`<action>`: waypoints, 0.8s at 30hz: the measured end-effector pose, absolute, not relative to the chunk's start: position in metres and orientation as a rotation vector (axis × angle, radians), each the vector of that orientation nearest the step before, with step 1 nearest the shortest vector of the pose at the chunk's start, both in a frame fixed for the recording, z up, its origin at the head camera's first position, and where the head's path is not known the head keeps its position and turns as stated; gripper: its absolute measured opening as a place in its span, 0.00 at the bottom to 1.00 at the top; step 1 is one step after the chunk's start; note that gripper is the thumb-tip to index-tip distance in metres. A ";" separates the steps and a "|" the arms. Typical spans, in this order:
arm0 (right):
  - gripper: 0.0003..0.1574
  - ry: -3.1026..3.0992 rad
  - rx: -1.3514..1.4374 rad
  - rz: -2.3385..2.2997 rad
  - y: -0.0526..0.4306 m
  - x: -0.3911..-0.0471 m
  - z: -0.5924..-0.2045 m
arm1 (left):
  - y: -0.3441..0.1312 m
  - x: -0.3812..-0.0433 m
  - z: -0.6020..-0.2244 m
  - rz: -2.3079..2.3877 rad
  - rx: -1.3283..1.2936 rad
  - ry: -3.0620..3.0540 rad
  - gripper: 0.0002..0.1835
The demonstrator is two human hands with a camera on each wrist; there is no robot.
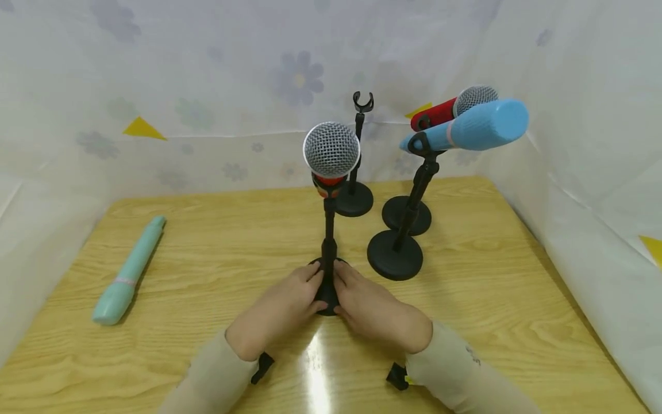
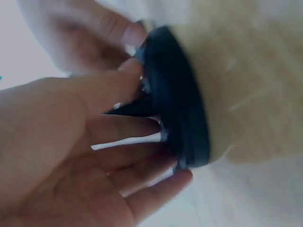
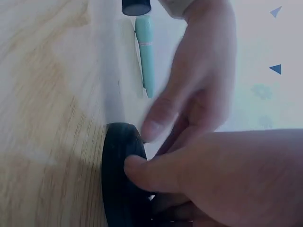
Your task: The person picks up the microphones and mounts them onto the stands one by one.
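Observation:
A black microphone stand (image 1: pixel 329 236) stands upright in front of me, with a red microphone (image 1: pixel 331 150) with a silver mesh head in its clip. From the left, my left hand (image 1: pixel 284 307) grips the stand's round base (image 2: pixel 177 99), thumb near the front and fingers toward the back. Opposite it, my right hand (image 1: pixel 374 305) holds the same base, its thumb pressing on the base (image 3: pixel 120 175) in the right wrist view. Parts of the fingers are hidden behind the base and pole.
To the right, a stand (image 1: pixel 395 256) carries a light-blue microphone (image 1: pixel 481 126); behind it another holds a red microphone (image 1: pixel 437 113). A stand with a bare clip (image 1: pixel 363 103) is at the back. A mint-green microphone (image 1: pixel 129 273) lies on the wooden table (image 1: pixel 217 230) at left.

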State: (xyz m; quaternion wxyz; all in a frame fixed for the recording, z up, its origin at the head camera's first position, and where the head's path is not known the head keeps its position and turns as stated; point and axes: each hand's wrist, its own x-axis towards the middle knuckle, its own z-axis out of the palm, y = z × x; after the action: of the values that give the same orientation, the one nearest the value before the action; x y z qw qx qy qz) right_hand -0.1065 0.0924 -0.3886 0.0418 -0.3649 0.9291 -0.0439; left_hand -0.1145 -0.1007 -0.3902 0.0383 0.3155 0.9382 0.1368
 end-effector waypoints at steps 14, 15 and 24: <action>0.35 2.911 -0.963 0.240 0.078 -0.096 -0.389 | -0.089 -0.091 -0.402 -0.443 1.137 3.145 0.20; 0.35 2.914 -0.983 0.225 0.079 -0.097 -0.389 | -0.089 -0.092 -0.401 -0.475 1.148 3.143 0.20; 0.41 2.889 -1.066 0.043 0.081 -0.114 -0.395 | -0.092 -0.102 -0.400 -0.647 1.138 3.099 0.20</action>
State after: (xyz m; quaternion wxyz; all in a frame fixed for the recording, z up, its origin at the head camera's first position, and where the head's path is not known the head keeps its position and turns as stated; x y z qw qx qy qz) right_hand -0.1141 0.0806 -0.3950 0.0312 -0.3461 0.9376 0.0140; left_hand -0.1018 -0.0924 -0.4000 -0.1109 0.3363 0.9155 -0.1911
